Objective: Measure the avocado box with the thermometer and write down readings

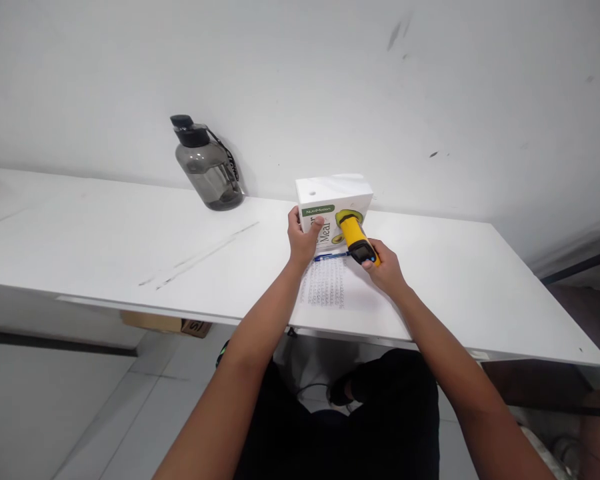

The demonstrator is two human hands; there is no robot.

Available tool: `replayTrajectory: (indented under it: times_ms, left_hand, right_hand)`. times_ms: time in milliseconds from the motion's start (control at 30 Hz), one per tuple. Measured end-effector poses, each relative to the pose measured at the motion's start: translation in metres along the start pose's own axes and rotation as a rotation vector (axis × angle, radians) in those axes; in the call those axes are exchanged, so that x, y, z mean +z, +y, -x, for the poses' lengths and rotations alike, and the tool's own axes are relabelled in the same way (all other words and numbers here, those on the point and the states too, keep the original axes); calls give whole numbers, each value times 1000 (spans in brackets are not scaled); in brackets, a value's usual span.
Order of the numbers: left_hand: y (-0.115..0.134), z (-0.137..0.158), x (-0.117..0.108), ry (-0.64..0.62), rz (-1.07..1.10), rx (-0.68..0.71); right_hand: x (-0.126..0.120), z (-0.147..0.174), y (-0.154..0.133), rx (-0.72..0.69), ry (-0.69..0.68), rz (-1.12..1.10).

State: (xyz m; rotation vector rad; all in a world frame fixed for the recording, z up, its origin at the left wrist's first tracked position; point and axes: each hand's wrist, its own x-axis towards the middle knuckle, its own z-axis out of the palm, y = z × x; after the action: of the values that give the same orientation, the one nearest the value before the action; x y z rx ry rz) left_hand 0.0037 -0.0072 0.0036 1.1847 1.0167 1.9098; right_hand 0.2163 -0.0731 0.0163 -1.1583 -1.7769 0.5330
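Note:
My left hand [304,237] grips the left side of a white box [334,187], its thumb on the printed front. The box carries a green "NutriMotion" band, the word "Meal" and avocado pictures. In my right hand [386,267] is a yellow-and-black handheld device [356,239] with a small dark screen; its exact kind I cannot make out. The device's far end is against or just in front of the box's face; which one, I cannot tell. Below the box a blue pen [331,256] lies on a paper sheet [325,283] with rows of handwriting-like marks.
A grey see-through water bottle [207,170] with a black cap and strap stands left on the white table [105,233], near the wall [300,87]. A cardboard box [165,323] shows under the table's front edge. My legs [340,420] are below.

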Motion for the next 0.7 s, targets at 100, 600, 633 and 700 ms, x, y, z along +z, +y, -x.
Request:
replayTrajectory:
  times_ms: [100, 600, 633, 700]
  left_hand:
    - [0, 0, 0, 0, -6, 5]
    - [-3, -7, -5, 160, -136, 34]
    - [-4, -9, -6, 189, -148, 25]
    - [-6, -12, -8, 245, -164, -13]
  right_hand:
    - [0, 0, 0, -11, -8, -3]
    - [7, 5, 2, 169, 72, -351]
    - [8, 4, 4, 210, 111, -403]
    - [8, 1, 8, 307, 203, -464]
